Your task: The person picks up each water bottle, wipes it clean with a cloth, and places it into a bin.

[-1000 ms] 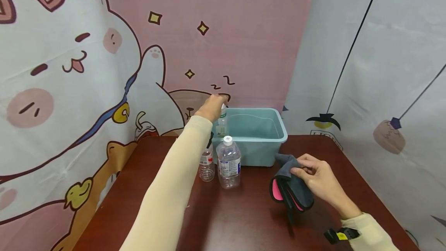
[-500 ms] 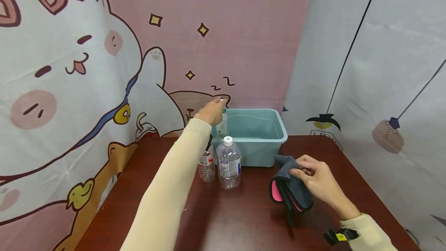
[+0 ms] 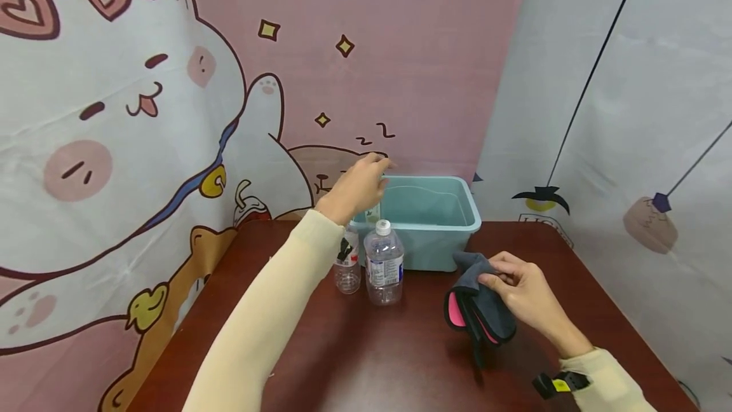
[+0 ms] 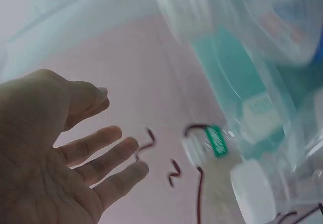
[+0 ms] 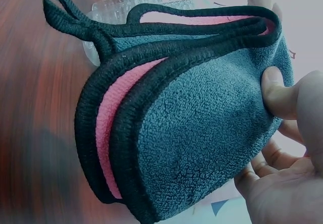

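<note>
Head view: I see the right hand [image 3: 528,292] holding a folded cloth [image 3: 496,310] over the table [image 3: 394,361], near the bin [image 3: 431,250]. Left wrist: the left hand [image 4: 43,158] spreads loosely, empty. Right wrist: pinched near its fold; light, limp stuff, I'd guess, best gripped there.

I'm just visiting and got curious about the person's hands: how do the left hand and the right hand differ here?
The left hand holds nothing, its fingers loosely apart, while the right hand pinches a grey cloth between thumb and fingers. The left hand is stretched farther out, by the bin; the right hand is nearer the person. Both are bare and come out of cream sleeves.
</note>
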Available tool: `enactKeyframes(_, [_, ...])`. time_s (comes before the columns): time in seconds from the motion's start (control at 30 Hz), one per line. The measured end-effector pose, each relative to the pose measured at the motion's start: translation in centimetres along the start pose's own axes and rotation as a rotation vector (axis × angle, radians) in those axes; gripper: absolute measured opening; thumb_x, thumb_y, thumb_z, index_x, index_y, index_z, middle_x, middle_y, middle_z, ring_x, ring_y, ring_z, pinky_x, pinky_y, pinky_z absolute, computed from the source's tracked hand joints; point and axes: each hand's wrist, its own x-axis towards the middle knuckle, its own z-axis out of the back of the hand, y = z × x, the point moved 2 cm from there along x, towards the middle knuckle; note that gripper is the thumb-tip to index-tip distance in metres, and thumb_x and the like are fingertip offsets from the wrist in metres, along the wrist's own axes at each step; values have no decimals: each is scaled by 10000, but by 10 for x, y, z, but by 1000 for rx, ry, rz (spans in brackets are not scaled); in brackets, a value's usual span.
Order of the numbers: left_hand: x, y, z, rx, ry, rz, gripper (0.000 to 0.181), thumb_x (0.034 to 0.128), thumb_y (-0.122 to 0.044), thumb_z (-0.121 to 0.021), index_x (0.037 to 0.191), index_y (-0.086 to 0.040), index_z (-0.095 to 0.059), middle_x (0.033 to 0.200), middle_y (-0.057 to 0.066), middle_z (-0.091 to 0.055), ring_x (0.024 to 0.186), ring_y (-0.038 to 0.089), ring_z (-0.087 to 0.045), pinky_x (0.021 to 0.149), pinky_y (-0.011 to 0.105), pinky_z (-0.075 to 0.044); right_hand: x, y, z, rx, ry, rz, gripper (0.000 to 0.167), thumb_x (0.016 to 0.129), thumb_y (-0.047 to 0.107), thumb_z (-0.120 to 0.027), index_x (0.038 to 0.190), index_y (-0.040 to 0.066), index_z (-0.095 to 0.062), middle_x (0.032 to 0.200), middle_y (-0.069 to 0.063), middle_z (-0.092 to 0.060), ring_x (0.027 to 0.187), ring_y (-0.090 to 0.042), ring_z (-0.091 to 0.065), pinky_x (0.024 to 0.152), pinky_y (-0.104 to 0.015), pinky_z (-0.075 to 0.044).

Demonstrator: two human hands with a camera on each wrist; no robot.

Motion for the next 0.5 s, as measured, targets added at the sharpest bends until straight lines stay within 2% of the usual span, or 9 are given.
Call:
enactKeyframes(0.07, [-9, -4, 1, -28, -35, -49, 392, 1222, -191, -632, 1609, -159, -680, 1628, 117, -659, 1287, 273, -751, 1038, 413, -666, 1, 1, -1, -4, 2, 0, 179, 1028, 13, -876, 1167, 122, -903, 1017, -5, -707, 704, -118, -586, 575, -273, -462])
enactKeyframes(0.17, [-25, -8, -1, -64, -70, -108, 348, 1204, -195, -675, 1542, -131, -727, 1503, 124, -730, 1161, 267, -765, 1005, 417, -664, 3, 1, -2, -6, 0, 0, 170, 1027, 13, -877, 1165, 110, -901, 1019, -4, -714, 717, -114, -595, 578, -267, -469])
enactKeyframes(0.33, [-52, -10, -20, -108, -96, -169, 337, 1168, -187, -746, 1494, -99, -753, 1432, 145, -754, 1192, 306, -778, 1029, 443, -682, 3, 1, -4, 1, -20, 1, 176, 1022, 0, -876, 1161, 104, -901, 1034, -13, -732, 742, -97, -628, 591, -240, -490])
enactKeyframes(0.5, [-70, -10, -41, -120, -94, -166, 361, 1146, -188, -784, 1496, -102, -756, 1425, 147, -739, 1126, 251, -778, 952, 374, -696, 4, 0, -10, -14, -23, -7, 185, 1045, 25, -861, 1194, 131, -895, 1069, -14, -737, 807, -99, -651, 642, -213, -524])
